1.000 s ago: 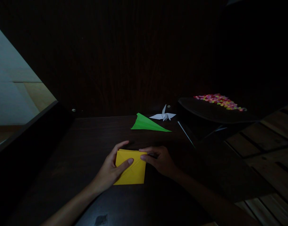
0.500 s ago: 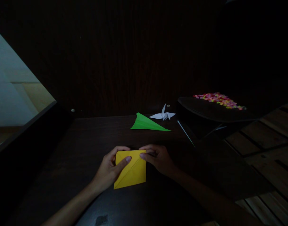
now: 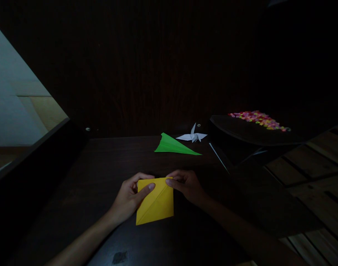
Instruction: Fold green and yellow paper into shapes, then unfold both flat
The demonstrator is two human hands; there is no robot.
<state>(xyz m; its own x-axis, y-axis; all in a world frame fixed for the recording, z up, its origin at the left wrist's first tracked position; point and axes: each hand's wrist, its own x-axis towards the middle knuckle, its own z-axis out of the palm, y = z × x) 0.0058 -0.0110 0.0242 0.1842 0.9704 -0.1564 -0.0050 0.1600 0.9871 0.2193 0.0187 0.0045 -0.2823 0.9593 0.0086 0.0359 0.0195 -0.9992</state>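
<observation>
Bare table (image 3: 108, 162) before green paper (image 3: 173, 146)

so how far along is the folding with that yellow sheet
Done: a green folded paper dart and a small white paper crane lie finished at the far side of the dark wooden table. In hand: the yellow square paper, showing a diagonal crease, lies flat with the left hand and right hand pinching its top edge. Left: it is only a creased square, so most folds remain.

The left hand (image 3: 128, 197) covers the yellow paper's (image 3: 155, 202) left edge (fingers curl behind it). Both forearms run off the bottom edge. The coloured bits (image 3: 257, 119) on the dark tray (image 3: 241, 131) are too small to identify.
</observation>
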